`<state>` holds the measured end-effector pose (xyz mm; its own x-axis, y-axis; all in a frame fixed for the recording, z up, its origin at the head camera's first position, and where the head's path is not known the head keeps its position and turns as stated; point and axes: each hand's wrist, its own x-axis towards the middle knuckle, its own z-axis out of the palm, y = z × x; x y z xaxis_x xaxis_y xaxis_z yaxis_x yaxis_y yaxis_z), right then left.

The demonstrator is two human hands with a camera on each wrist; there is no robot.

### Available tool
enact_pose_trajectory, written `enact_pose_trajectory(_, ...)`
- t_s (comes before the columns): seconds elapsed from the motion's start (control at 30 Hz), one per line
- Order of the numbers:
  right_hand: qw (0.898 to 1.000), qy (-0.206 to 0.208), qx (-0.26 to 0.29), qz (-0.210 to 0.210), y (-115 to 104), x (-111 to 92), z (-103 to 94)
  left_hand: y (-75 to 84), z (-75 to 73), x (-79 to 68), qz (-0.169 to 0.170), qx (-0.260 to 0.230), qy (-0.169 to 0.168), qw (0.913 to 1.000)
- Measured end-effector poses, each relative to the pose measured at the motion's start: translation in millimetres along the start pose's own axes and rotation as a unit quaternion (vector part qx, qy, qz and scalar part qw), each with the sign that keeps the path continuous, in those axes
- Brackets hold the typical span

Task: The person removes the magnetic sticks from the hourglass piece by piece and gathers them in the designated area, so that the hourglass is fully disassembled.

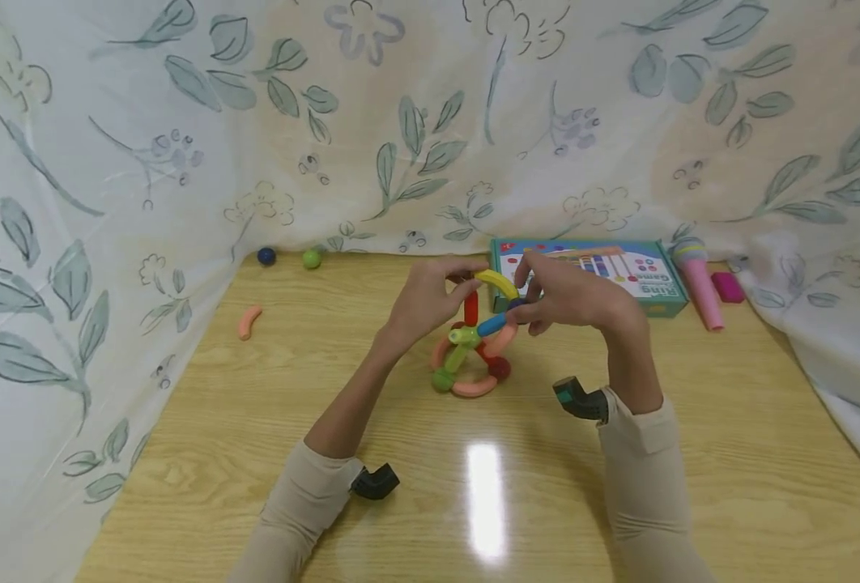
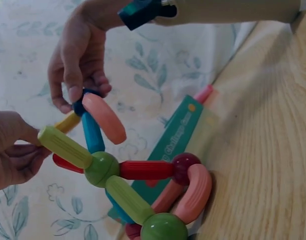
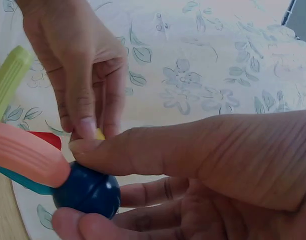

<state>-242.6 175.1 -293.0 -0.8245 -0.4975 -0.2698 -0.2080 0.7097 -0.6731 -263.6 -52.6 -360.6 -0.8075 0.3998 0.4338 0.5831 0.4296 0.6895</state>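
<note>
The ball-and-stick toy (image 1: 465,337) stands on the table (image 1: 219,405), base apparently joined. The left hand (image 1: 426,300) pinches its yellow stick (image 1: 498,282), the right hand (image 1: 572,293) its blue ball (image 3: 87,192); spare ball (image 1: 266,257), green ball (image 1: 312,259) and orange stick (image 1: 250,322) lie unattached, far left.

Plain beige sleeves (image 1: 291,506), at seven and four o'clock
Softly creased cloth; a small black, bent camera (image 1: 376,482) juts from each.

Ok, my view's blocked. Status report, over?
Left hand pinches yellow stick. Right hand grips navy ball. Ball-and-stick model stands on table. Box behind, not in the way.
</note>
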Motion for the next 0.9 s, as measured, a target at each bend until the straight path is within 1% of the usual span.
enact_pose_trajectory(0.1,0.999,0.02,-0.038,0.005,-3,-1,0.8,2.2,-3.1,0.7,0.013,-0.018,0.006,0.9997)
enact_pose_trajectory(0.17,0.998,0.027,-0.051,0.004,-4,-1,1.1,4.2,-4.1,0.6,0.011,-0.026,0.01,0.9995)
enact_pose_trajectory(0.27,0.998,0.032,-0.059,-0.001,-6,-2,2.4,4.1,-3.1,0.2,0.005,-0.031,0.019,0.9993)
enact_pose_trajectory(0.4,0.997,0.037,-0.064,-0.009,-8,-2,4.4,2.0,-1.5,-1.5,-0.009,-0.024,0.03,0.9992)
enact_pose_trajectory(0.67,0.996,0.037,-0.075,-0.022,-8,1,6.7,-0.3,0.6,-3.5,-0.031,-0.023,0.047,0.9981)
enact_pose_trajectory(0.83,0.995,0.036,-0.087,-0.021,-9,2,7.2,-3.6,-7.0,-3.0,-0.051,-0.01,0.08,0.9955)
enact_pose_trajectory(0.9,0.995,0.035,-0.087,-0.018,-9,2,7.3,-4.8,-12.7,-3.4,-0.05,-0.005,0.09,0.9947)
